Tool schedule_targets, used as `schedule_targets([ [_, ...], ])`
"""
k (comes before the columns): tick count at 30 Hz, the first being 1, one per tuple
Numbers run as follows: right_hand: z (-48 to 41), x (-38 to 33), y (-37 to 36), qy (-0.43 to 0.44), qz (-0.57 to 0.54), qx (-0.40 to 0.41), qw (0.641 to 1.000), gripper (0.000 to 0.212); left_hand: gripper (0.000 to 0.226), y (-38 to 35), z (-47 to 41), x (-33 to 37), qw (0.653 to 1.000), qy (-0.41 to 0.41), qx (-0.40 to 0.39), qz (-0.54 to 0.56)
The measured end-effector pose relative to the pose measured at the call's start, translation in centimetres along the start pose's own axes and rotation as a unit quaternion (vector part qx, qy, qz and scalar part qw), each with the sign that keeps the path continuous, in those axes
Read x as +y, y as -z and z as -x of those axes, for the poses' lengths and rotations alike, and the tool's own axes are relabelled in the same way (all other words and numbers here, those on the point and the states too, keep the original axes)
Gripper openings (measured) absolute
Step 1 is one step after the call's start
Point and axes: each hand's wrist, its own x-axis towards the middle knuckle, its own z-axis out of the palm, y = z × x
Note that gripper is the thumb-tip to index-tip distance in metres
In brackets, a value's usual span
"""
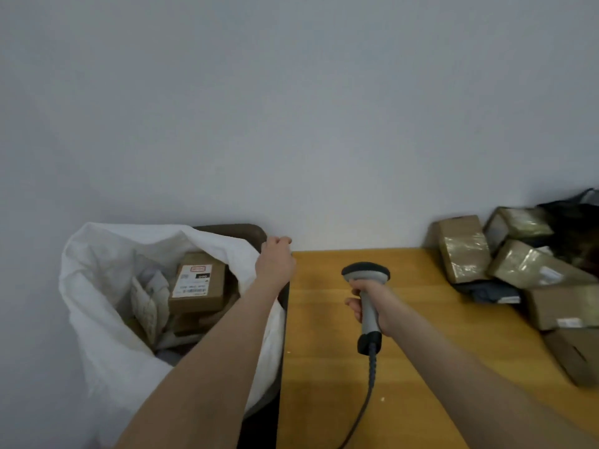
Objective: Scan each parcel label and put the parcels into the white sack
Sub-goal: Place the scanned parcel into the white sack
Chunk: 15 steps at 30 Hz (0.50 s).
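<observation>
Head camera looks down, near the table [405, 319].

Sack [107, 286] left of table [324, 351]; parcels [518, 270] far right.

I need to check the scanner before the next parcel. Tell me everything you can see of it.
The scanner is a handheld barcode type: dark, rounded head on top, light grey plastic grip, dark base with a ribbed black cable trailing down toward the viewer. It stands roughly upright above the wooden table, head facing away toward the wall. The right hand is wrapped around its grip. Nothing else touches it; no parcel is in front of it.
</observation>
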Motion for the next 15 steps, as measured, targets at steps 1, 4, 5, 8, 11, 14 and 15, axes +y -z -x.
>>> schedule_targets([
  [1, 0.8, 0.2, 2.1, 0.003, 0.003, 0.005, 1.000, 0.017, 0.045, -1.0, 0.8, 2.1, 1.000, -0.010, -0.014, -0.005],
  [4, 3.4, 1.2, 8.8, 0.008, 0.015, 0.032, 0.999, 0.017, 0.043, -4.0, 3.5, 8.8, 0.997, -0.050, -0.054, -0.029],
  [5, 4.3, 1.4, 11.0, 0.010, 0.019, 0.047, 0.999, 0.017, 0.044, -5.0, 4.4, 11.0, 0.995, -0.063, -0.066, -0.033],
  [8, 6.6, 2.0, 17.6, 0.020, 0.015, 0.111, 0.994, 0.016, 0.047, -7.9, 6.6, 17.9, 0.991, -0.088, -0.093, -0.029],
  [11, 8.4, 2.0, 23.3, 0.027, 0.008, 0.156, 0.987, 0.017, 0.048, -10.9, 8.6, 23.9, 0.986, -0.115, -0.118, -0.024],
  [14, 8.8, 1.3, 27.9, 0.035, -0.007, 0.183, 0.982, 0.016, 0.048, -13.2, 9.6, 28.6, 0.980, -0.133, -0.147, -0.030],
  [15, 8.6, 1.0, 29.2, 0.035, -0.010, 0.189, 0.981, 0.017, 0.048, -13.9, 9.7, 29.8, 0.978, -0.137, -0.157, -0.029],
])
